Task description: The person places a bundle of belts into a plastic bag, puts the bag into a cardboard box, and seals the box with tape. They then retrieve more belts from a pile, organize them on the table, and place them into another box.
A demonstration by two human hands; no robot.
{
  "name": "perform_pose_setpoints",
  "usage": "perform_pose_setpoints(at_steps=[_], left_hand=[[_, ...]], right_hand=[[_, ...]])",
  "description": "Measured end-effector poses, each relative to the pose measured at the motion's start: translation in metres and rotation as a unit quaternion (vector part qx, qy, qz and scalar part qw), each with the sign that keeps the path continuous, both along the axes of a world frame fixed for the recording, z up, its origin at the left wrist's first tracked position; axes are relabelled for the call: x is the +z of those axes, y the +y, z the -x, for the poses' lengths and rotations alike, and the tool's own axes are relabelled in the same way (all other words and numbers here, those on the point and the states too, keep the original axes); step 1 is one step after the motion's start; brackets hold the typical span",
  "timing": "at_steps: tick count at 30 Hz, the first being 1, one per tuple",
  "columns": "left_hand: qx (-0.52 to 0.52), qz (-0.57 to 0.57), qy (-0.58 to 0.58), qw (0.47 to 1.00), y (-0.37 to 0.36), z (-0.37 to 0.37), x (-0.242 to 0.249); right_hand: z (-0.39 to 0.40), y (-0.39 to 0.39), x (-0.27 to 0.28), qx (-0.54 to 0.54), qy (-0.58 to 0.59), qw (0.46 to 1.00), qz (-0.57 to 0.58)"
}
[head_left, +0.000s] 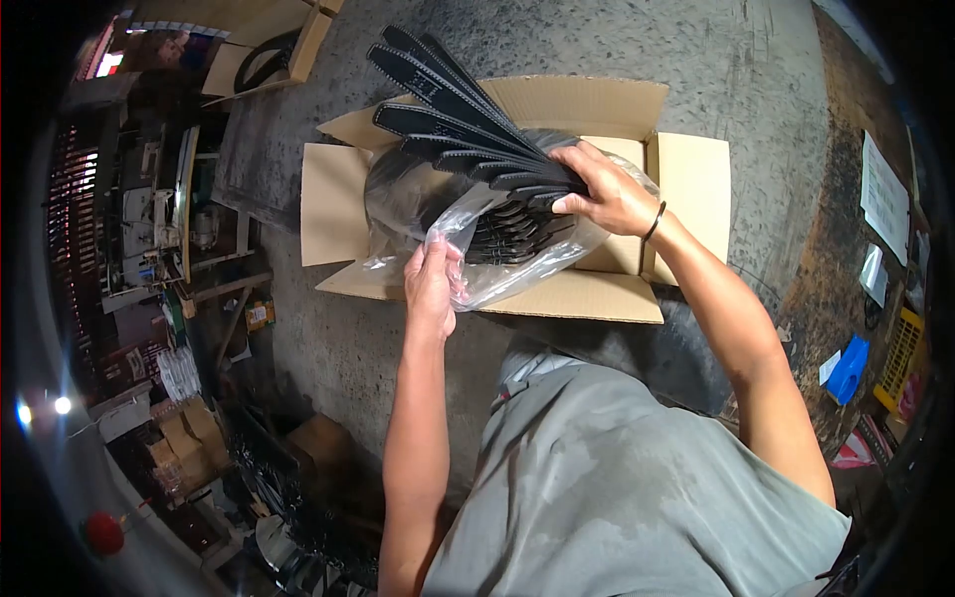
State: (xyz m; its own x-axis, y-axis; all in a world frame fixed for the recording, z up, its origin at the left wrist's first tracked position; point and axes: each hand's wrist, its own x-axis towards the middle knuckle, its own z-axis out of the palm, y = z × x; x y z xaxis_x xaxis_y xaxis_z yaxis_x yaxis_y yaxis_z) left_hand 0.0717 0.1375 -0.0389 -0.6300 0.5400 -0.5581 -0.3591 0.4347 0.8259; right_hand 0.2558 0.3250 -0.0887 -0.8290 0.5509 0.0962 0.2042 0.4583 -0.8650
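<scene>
My right hand (pixel 614 191) is closed around one end of a bundle of black straps (pixel 468 124) with pale stitched edges. Their rounded free ends fan out up and to the left. Below the bundle, more black strap ends (pixel 512 234) lie inside a clear plastic bag (pixel 502 284). My left hand (pixel 431 279) pinches the bag's near edge between thumb and fingers. The bag sits in a cardboard box (pixel 691 194) whose flaps are spread outward. The bag and my right hand hide part of the box's inside.
The box stands on a worn grey surface (pixel 751 90). Along the right side are papers (pixel 885 184), a blue object (pixel 848 370) and a yellow plastic crate (pixel 900 348). Machinery (pixel 149 189) and stacked cardboard boxes (pixel 189 443) stand at the left.
</scene>
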Motion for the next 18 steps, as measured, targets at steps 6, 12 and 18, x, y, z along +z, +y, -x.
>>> perform_pose_setpoints(at_steps=[6,12,18], left_hand=[[-0.004,-0.062,-0.097,0.993,-0.004,-0.005,0.007],[-0.011,-0.084,-0.134,0.987,-0.001,-0.009,0.011],[0.017,-0.061,-0.153,0.986,-0.009,-0.008,0.014]], right_hand=[[0.002,-0.005,-0.005,0.001,0.047,0.999,0.002],[0.004,-0.003,-0.001,0.004,0.039,0.999,-0.014],[0.004,-0.005,0.003,0.004,0.014,1.0,-0.016]])
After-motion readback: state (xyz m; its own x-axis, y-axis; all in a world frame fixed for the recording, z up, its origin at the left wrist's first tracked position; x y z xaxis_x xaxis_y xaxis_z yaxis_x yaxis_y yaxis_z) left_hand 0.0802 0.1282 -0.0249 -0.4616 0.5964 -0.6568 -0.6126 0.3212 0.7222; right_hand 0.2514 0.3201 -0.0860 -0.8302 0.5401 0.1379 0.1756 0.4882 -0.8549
